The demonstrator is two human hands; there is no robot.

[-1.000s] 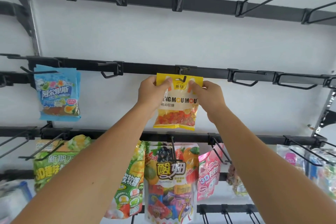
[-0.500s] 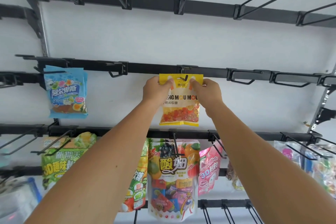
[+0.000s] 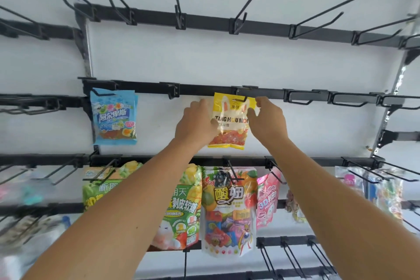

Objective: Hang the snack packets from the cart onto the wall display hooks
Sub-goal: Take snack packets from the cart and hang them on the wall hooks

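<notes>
The yellow packet (image 3: 230, 120) reads "TANG MOU MOU" in brown letters, with a white rabbit drawn above and smaller print beneath too fine to read. It hangs upright, long axis vertical, printed face outward, its top slot over a black hook (image 3: 241, 98) on the middle rail (image 3: 204, 89). The left hand (image 3: 196, 126) lies against the packet's left edge, fingers loosely extended. The right hand (image 3: 266, 120) touches its right edge, fingers relaxed; whether either pinches the film I cannot tell. Left of the yellow packet, on the same rail, hangs a blue packet (image 3: 114, 117) printed "阿尔卑斯". Below the yellow packet hangs a fruit-printed bag (image 3: 228, 209) marked "酸妞".
</notes>
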